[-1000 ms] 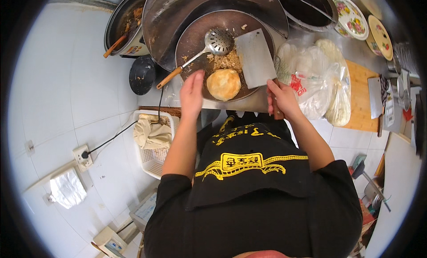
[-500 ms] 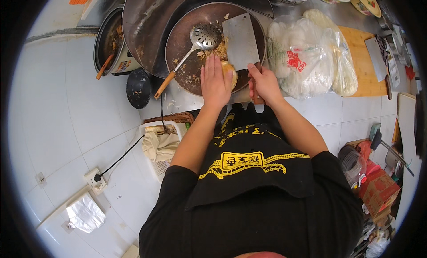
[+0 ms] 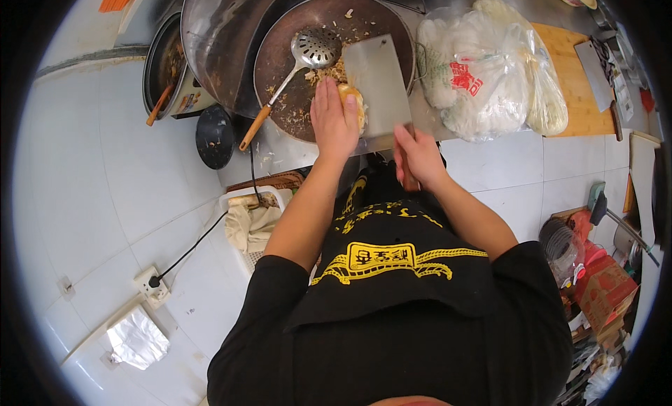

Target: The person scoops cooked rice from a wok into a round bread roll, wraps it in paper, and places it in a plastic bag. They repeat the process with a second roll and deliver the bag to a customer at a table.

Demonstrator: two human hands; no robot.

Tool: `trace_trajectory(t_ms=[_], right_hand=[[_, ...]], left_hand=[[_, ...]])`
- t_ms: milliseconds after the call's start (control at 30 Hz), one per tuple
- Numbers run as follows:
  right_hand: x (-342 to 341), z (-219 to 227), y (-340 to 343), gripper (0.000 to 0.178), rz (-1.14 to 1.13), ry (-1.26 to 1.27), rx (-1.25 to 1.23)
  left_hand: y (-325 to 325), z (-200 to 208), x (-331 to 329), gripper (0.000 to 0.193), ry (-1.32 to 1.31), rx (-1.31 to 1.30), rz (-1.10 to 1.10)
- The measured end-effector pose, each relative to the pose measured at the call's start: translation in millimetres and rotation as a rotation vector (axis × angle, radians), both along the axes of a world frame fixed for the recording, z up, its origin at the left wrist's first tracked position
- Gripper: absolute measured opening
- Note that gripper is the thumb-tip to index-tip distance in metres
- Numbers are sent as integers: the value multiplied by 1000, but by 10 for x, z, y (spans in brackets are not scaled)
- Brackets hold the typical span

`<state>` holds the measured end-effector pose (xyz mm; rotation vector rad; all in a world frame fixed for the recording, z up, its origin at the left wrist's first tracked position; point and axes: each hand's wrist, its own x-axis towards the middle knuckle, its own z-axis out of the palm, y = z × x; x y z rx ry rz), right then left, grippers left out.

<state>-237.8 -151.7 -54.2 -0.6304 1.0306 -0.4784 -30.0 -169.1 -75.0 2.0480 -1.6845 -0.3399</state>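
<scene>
My left hand (image 3: 334, 122) lies with fingers stretched along the left side of a golden flatbread (image 3: 359, 102), partly covering it. The bread rests near the front of a round brown chopping board (image 3: 315, 14). In my right hand (image 3: 421, 157) is the handle of a cleaver (image 3: 381, 84), its broad blade lying over the right part of the board, close beside the bread. Chopped filling (image 3: 329, 73) is heaped beyond my left fingertips, with crumbs scattered around it. A slotted ladle (image 3: 316, 47) with a wooden handle lies across the board's left side.
Plastic bags of white food (image 3: 483, 77) sit right of the board. Beyond them, a second cleaver (image 3: 593, 77) lies on a wooden board (image 3: 560, 52). A pot (image 3: 157, 70) and a black bowl (image 3: 215, 136) stand at left. A white basket (image 3: 241, 259) with cloth is below the counter.
The cleaver and my right hand have come nearer to me and slightly right. My left hand stays on the bread. The whole view has shifted a little.
</scene>
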Motion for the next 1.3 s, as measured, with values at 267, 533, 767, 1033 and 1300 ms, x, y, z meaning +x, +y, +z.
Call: trace_trajectory(t_ms=[267,533,767,1033,1300], right_hand=[[49,-62,116,36,-9,-79,-107],[-122,59,395,35,187,169,125],[368,-166,106,37,14,-33,-74],[-445,134,246,35,517,125,13],[-700,500,-143,37,732,333,-428]], left_hand=[[3,-50,0,66,74,-33,21],[-28,-124,-34,67,12,-32,111],[-48,-113,-54,70,58,-15,151],[-73,-81,-13,74,168,-52,188],[339,388,56,70,407,90,55]])
